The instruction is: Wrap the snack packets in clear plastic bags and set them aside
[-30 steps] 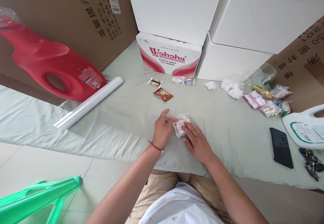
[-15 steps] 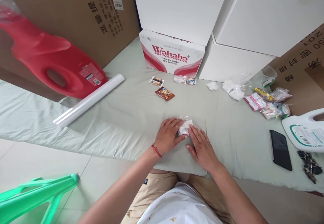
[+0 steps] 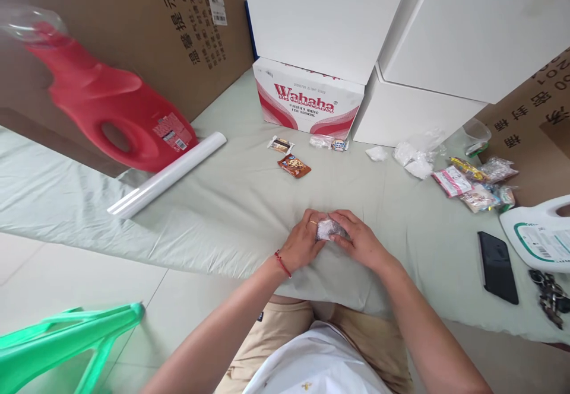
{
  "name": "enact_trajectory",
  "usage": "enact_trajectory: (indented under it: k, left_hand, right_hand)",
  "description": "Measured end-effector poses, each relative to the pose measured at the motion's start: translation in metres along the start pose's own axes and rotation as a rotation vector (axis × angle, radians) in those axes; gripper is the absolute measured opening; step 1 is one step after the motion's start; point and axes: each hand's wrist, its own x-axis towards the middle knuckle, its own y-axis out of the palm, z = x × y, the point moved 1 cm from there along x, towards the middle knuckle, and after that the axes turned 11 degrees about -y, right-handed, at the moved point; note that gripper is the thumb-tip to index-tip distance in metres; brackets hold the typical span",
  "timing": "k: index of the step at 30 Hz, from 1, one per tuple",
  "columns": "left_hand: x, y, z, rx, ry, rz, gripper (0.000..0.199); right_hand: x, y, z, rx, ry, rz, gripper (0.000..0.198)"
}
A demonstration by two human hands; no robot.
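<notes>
Near the front of the cloth-covered table, a small packet in clear plastic wrap (image 3: pixel 328 229) lies between both hands. My left hand (image 3: pixel 306 238) grips its left side, fingers curled, a ring on one finger and a red cord at the wrist. On the other side my right hand (image 3: pixel 360 238) closes round the packet's right end, thumb at the near edge. What is inside the wrap is hard to make out. Farther back lie a brown cookie packet (image 3: pixel 294 166), a small wrapped snack (image 3: pixel 280 144) and another blue-and-white wrapped snack (image 3: pixel 340 145).
On the left, a white roll (image 3: pixel 167 174) lies against a red detergent bottle (image 3: pixel 129 115). A Wahaha carton (image 3: pixel 309 100) stands behind under white boxes. To the right are crumpled plastic (image 3: pixel 414 156), several snack packets (image 3: pixel 478 183), a phone (image 3: pixel 497 267), keys (image 3: pixel 551 298) and a white bottle (image 3: pixel 541 234).
My right hand has gone from lying nearly flat beside the packet to curling round its right end. My left fingers have also curled in. The view has shifted slightly.
</notes>
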Motion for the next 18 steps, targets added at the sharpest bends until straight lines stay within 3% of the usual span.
enact_trajectory:
  k: [6,11,14,18]
  left_hand:
    - [0.006,-0.011,-0.012,-0.044,-0.103,0.139,0.048]
    - [-0.001,-0.015,-0.031,-0.163,-0.255,0.19,0.042]
    - [-0.011,-0.006,-0.038,-0.205,-0.305,0.265,0.041]
    - [-0.027,0.017,-0.041,-0.385,-0.362,0.32,0.042]
  right_hand:
    - [0.004,-0.01,0.001,0.23,0.15,0.035,0.031]
    - [-0.017,-0.008,-0.001,0.602,0.266,0.003,0.042]
    - [-0.038,-0.001,0.0,0.772,0.377,0.0,0.041]
    - [-0.065,0.007,0.008,0.932,0.524,-0.185,0.051]
